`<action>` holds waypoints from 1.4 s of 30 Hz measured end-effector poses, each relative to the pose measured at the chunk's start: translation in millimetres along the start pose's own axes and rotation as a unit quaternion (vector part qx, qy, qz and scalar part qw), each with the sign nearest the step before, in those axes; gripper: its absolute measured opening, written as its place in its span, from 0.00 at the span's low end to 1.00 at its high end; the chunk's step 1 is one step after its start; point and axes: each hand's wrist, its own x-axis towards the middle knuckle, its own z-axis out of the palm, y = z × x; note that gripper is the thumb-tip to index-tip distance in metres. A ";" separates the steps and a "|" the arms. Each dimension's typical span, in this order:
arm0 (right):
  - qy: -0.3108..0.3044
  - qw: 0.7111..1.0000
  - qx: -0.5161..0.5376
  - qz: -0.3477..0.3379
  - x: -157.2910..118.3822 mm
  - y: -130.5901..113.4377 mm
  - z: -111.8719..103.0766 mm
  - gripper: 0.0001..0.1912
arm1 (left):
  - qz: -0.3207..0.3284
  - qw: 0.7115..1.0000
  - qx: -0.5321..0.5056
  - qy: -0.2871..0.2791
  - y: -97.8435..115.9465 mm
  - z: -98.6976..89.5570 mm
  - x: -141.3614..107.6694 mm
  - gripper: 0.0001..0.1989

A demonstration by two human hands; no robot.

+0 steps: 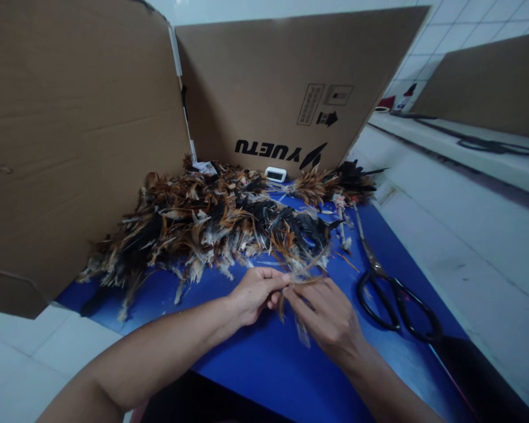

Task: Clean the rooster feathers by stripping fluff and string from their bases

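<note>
Over the front part of the blue table, my left hand (260, 291) and my right hand (324, 311) meet with their fingers close together. My left hand pinches thin brownish feathers (308, 273) between thumb and forefinger. The fingers of my right hand are bent around the same feathers, and some strands hang below them (302, 332). Just beyond my hands lies a large heap of brown, black and whitish feathers (220, 229). To the right of my right hand rest big scissors (379, 276) with black handles, their blades pointing away from me.
Cardboard panels stand at the left (79, 129) and the back (264, 82) of the blue table (255, 358). A small white digital display (275, 174) leans at the back, beside bundled feathers (315, 187). Dark tongs or scissors (489, 144) lie on a ledge at right.
</note>
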 end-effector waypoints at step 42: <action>0.126 0.724 0.423 0.530 -8.5 3.0 5.5 0.12 | 0.063 0.998 -0.001 -0.024 4.9 0.1 0.0 0.18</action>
